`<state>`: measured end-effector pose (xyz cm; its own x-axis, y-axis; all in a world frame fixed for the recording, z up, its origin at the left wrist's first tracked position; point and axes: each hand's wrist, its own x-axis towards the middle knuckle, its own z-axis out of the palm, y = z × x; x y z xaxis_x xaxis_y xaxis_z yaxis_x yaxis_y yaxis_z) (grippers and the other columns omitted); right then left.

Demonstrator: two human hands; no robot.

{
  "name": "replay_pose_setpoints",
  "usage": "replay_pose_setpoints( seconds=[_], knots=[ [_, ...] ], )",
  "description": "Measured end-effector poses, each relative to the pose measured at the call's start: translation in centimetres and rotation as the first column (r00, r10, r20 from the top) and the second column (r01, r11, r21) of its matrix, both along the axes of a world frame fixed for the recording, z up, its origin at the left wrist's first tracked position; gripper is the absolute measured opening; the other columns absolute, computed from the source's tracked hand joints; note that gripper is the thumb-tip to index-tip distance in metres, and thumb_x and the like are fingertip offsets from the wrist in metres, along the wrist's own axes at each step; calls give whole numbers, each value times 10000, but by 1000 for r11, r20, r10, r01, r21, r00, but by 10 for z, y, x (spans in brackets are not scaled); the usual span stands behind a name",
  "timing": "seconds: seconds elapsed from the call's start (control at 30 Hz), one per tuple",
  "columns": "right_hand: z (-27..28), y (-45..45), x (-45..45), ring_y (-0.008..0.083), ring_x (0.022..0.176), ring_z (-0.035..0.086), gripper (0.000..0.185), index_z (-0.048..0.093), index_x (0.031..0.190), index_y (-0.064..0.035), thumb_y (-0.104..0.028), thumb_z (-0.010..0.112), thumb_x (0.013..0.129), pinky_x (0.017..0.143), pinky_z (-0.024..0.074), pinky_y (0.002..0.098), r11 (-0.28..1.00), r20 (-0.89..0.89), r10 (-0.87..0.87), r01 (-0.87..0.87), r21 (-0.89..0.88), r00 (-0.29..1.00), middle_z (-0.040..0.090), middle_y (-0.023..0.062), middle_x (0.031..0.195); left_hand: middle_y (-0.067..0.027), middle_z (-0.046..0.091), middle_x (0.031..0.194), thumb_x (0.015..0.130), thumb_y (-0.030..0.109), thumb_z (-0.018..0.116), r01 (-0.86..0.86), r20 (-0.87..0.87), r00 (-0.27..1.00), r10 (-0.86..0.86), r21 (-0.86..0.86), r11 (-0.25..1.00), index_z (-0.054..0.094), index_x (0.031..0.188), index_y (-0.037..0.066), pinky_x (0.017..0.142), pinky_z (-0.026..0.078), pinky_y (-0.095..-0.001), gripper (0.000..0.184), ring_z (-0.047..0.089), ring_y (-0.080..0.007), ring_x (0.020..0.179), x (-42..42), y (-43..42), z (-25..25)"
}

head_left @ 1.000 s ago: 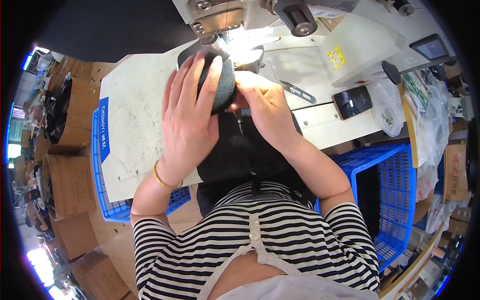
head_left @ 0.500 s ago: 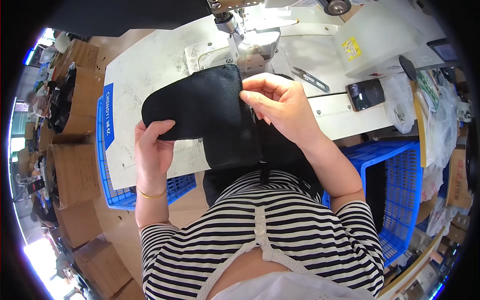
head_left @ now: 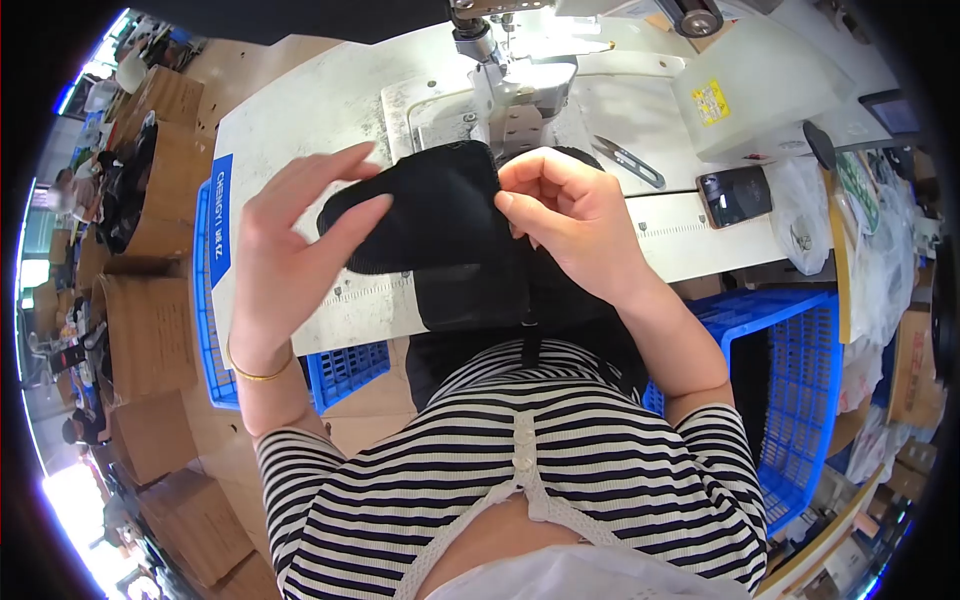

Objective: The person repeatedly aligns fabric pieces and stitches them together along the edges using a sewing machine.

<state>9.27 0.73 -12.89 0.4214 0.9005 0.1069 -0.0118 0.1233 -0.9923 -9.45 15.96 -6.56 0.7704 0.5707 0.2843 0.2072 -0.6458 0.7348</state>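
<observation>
So, black cloth (head_left: 430,210) in right fingers (head_left: 522,208), dark material (head_left: 750,390) in crate (head_left: 826,370).

Sewing machine (head_left: 474,40) cut off by top edge; whether left fingers (head_left: 322,170) touch black fabric (head_left: 435,205), unclear.

The left hand (head_left: 290,235) is spread, its thumb (head_left: 352,228) well apart from the fingers (head_left: 318,168), all pointing inward. The right hand (head_left: 572,215) pinches, thumb tip near the bent forefinger (head_left: 540,172). The right forearm (head_left: 668,330) slants inward; the left forearm (head_left: 278,402) runs more nearly straight ahead.
</observation>
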Motion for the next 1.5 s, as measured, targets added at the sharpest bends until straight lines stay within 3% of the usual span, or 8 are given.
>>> replay_pose_setpoints(
  seconds=[0.2,0.37,0.43,0.53,0.63,0.97,1.4,1.5],
  knots=[
    [-4,-2,-1,90,671,611,98,592,996,7,-62,620,933,598,503,226,997,-144,9,1,73,990,629,41,801,-129,657,1063,775,87,776,-292,294,947,132,608,738,651,1122,-4,879,480,-329,380,623,-285,978,27,3,-7],
    [-19,-6,1,117,712,635,103,555,1007,4,-83,587,960,647,554,259,985,-345,44,17,172,938,629,69,821,-100,612,1232,931,161,640,-148,548,758,354,-384,911,584,1195,-7,997,434,-403,318,565,-253,1138,9,15,-67],
    [-22,-3,-2,130,721,642,107,550,1012,5,-86,583,965,660,563,273,979,-383,53,29,204,922,634,82,832,-107,607,1261,985,192,559,283,522,766,375,-798,531,583,1205,1,1006,436,-404,292,547,-247,1181,0,13,-85],
    [-23,1,-10,145,749,654,116,546,1010,8,-94,582,967,672,566,279,978,-366,57,20,205,929,641,96,844,-127,648,1201,1001,167,517,560,547,761,347,-825,73,620,1173,10,997,477,-412,254,588,-241,1180,23,-17,-62],
    [-25,-1,-13,166,747,667,154,552,1034,21,-120,566,975,658,563,271,985,-251,60,-16,175,966,652,113,871,-114,683,1119,953,126,591,305,451,781,432,-879,366,643,1126,1,904,546,-368,220,671,-224,1026,42,-16,-61],
    [3,13,20,140,586,654,179,624,1002,32,-137,579,964,512,523,238,996,-179,-22,38,85,984,708,147,802,-133,702,958,929,138,556,231,348,920,180,-852,469,670,1036,-81,757,559,-278,269,690,-182,836,97,47,-38],
    [0,23,19,171,589,676,140,604,983,29,-107,577,962,517,546,252,984,-306,-19,72,164,952,707,164,801,-168,702,1006,923,135,537,450,439,892,-107,-884,123,645,1084,-93,829,565,-326,299,697,-238,862,112,72,-30],
    [-1,24,20,170,588,674,142,604,973,32,-106,573,962,510,539,248,987,-308,9,42,157,951,706,163,800,-152,702,976,937,139,525,260,328,943,56,-831,491,644,1087,-86,797,560,-296,295,695,-227,830,113,71,-35]
  ],
)
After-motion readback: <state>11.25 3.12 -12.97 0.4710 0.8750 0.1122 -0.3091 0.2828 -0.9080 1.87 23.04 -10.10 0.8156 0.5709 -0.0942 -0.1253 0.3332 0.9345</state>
